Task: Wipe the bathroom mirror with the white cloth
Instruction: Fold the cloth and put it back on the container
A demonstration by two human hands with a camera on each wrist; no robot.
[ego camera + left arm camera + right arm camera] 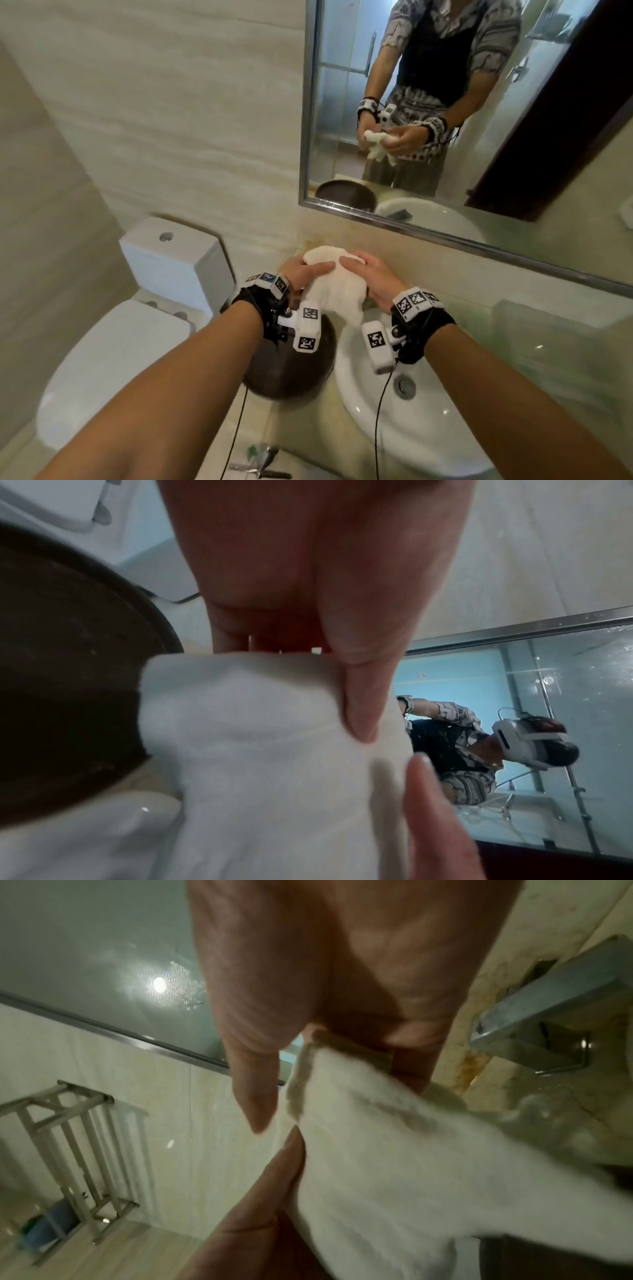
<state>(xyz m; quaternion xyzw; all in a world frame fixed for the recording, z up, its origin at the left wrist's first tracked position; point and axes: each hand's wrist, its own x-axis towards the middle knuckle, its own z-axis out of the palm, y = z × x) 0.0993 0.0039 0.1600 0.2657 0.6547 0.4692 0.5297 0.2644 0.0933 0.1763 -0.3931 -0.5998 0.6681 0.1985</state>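
Note:
A bunched white cloth (pixel 334 287) hangs between both hands, above the back of the sink. My left hand (pixel 301 272) grips its left side, thumb laid across the top. My right hand (pixel 371 274) grips its right side. In the left wrist view the thumb presses into the white cloth (pixel 260 750). The right wrist view shows the white cloth (pixel 394 1164) trailing from under my fingers. The framed mirror (pixel 342 85) fills the wall at the upper right and reflects both hands on the cloth; it is also in the left wrist view as the mirror (pixel 565 696).
A white basin (pixel 411 421) lies under the hands, a dark round bowl (pixel 291 373) at its left. A toilet with its tank (pixel 171 260) stands further left. A glass shelf (pixel 548 329) juts from the wall at right. Wrist-camera cables hang down.

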